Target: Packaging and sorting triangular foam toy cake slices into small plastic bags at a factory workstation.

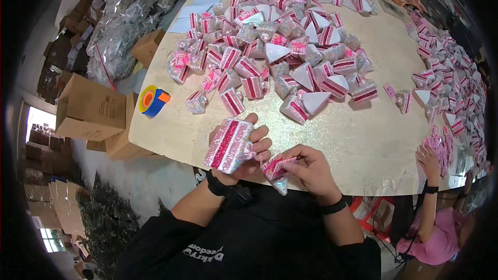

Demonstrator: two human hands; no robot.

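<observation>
A glittery cake-slice ornament (228,145) in pink, red and white lies in my left hand (259,140), its striped side up. My left fingers curl around its far right side. My right hand (313,171) pinches a small pink printed tag (276,164) just right of the ornament. Below the tag hangs a shiny iridescent piece (280,183); what it belongs to cannot be made out. Both hands are over the table's near edge. Beyond them, a large heap of similar cake-slice ornaments (277,52) covers the middle of the table (207,129).
A blue and orange tape dispenser (154,101) stands at the table's left edge. Another heap of ornaments (451,83) lies on the right. Other people's hands (428,163) are at the right and far edges. Cardboard boxes (91,109) and clear plastic bags (129,15) are on the left.
</observation>
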